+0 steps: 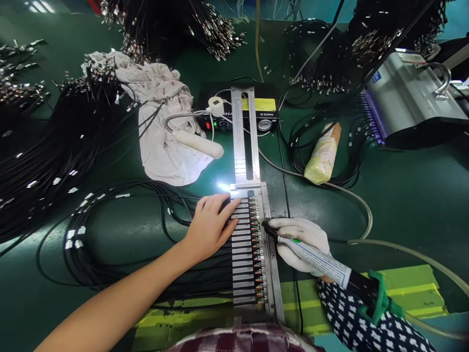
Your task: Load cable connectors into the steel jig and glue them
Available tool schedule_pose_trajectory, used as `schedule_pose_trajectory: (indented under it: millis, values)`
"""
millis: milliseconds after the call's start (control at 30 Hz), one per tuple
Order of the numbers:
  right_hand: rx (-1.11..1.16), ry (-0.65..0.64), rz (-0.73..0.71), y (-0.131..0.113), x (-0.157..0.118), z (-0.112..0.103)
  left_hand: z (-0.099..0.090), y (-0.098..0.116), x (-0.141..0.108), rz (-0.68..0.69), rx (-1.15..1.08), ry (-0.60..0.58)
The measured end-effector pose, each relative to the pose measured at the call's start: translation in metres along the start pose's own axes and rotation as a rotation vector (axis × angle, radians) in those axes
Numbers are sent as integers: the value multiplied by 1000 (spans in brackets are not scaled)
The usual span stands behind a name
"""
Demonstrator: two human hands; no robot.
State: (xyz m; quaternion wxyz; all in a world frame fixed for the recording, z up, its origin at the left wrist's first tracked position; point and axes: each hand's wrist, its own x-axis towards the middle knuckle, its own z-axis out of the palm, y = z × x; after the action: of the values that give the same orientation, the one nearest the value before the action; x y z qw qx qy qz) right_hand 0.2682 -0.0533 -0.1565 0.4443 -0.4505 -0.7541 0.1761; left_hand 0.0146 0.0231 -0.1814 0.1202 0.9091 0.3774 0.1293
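My left hand (211, 226) is bare and rests at the upper left of a slotted metal fixture (242, 264). Its fingers lie outstretched over the topmost slots, touching the thin black cables (216, 262) laid there. Stripped cable ends with small metal connectors (259, 249) line the fixture's right side. In a white glove, my right hand (302, 244) is closed around a dispensing syringe (318, 259) with a printed label and a green end cap. The syringe's dark tip points at the fixture's right rail, close to the connectors; whether it touches cannot be made out.
Behind the fixture stands a black dispenser unit (266, 115) with a gauge. A bent lamp (198, 143) shines near my left fingers. White cloth (164, 112) and cable bundles (84, 127) fill the left. At right are a wrapped roll (323, 154), a silver machine (410, 98) and hoses (366, 205).
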Motion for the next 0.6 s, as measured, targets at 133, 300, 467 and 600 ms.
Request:
schedule_pose_trajectory:
  millis: [133, 300, 467, 600]
  values:
    - [1, -12, 2, 0, 1, 0, 0, 0, 0, -10, -13, -7]
    - [-7, 3, 22, 0, 3, 0, 0, 0, 0, -16, -19, -16]
    - [-9, 21, 27, -1, -1, 0, 0, 0, 0, -17, -28, -4]
    - [-3, 31, -2, -4, -6, -2, 0, 0, 0, -16, -23, -4]
